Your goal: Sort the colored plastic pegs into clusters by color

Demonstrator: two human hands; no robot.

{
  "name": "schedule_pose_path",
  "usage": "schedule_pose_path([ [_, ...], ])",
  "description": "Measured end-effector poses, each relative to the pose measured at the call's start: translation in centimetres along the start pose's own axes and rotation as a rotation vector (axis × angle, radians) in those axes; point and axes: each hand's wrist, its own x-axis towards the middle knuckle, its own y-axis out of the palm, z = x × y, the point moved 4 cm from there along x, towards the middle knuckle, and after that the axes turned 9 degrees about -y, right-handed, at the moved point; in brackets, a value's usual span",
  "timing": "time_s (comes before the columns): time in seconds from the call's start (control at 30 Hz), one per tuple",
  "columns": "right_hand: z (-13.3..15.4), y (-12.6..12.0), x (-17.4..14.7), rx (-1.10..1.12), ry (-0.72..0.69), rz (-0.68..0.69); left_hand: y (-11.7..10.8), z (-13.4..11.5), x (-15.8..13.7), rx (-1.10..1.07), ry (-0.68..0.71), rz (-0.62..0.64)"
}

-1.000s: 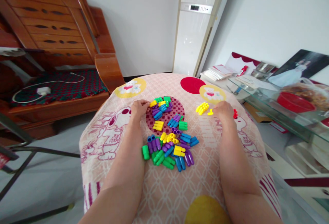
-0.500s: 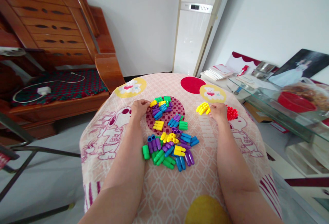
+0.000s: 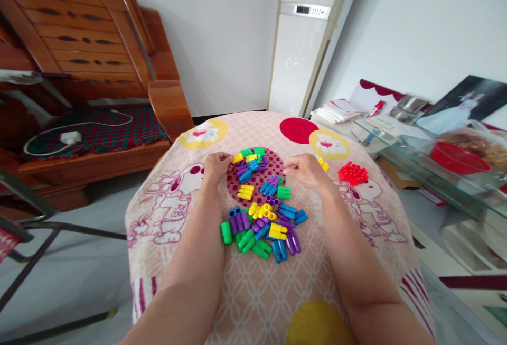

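Note:
My left hand (image 3: 217,167) is at the far-left side of the mixed pile, its fingers closed on the near end of a yellow building block (image 3: 237,158). Around that block lie green, blue and purple bullet-shaped blocks (image 3: 260,152). To the right of the pile my right hand (image 3: 304,169) is over the table with its fingers drawn together; nothing shows between them. Partly behind this hand is a group of yellow blocks (image 3: 323,164). Closer to me, a loose heap of blocks (image 3: 257,229) in purple, green, blue and yellow spreads between my forearms.
A cluster of red blocks (image 3: 353,173) sits on the right of the patterned tablecloth (image 3: 261,297). Beyond the table's right edge stands a glass shelf (image 3: 428,160) with a red bowl (image 3: 459,157). A wooden bench (image 3: 95,91) is at the left.
My right hand has moved left, away from the yellow group and towards the mixed pile, uncovering more of the red blocks. My left hand has stayed beside the yellow block.

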Motion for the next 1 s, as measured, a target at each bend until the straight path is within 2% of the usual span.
schedule_pose_path([
  [0.1, 4.8, 3.0, -0.4, 0.084, -0.2, 0.293, 0.0, 0.0, -0.1, 0.0, -0.002, 0.0],
  [0.23, 8.4, 5.9, -1.4, -0.104, -0.378, 0.517, 0.0, -0.2, -0.3, -0.007, -0.008, 0.005],
  [0.37, 9.2, 7.2, -1.6, -0.249, -0.425, 0.548, 0.0, -0.2, -0.3, -0.025, -0.02, 0.012],
  [0.5, 8.8, 6.2, -1.0, -0.174, -0.379, 0.418, 0.0, -0.3, -0.4, -0.028, -0.01, 0.015],
  [0.6, 6.9, 3.6, -0.4, 0.02, -0.307, 0.221, 0.0, -0.3, -0.4, -0.032, -0.013, 0.015],
  [0.67, 4.3, 1.3, -0.4, 0.067, -0.197, 0.091, 0.0, -0.3, -0.4, -0.026, -0.018, 0.008],
  [0.73, 1.0, -1.2, -0.7, 0.023, -0.044, -0.028, 0.0, -0.3, -0.3, -0.014, -0.019, 0.004],
  [0.8, -2.3, -3.6, -1.5, -0.117, 0.124, -0.133, 0.0, -0.3, -0.3, -0.003, -0.015, 0.001],
  [0.9, -6.0, -5.8, -2.9, -0.314, 0.332, -0.133, 0.0, -0.1, -0.2, 0.003, -0.009, -0.003],
  [1.0, -7.9, -5.9, -3.7, -0.385, 0.392, -0.04, 0.0, 0.0, 0.0, 0.008, 0.003, -0.009],
])
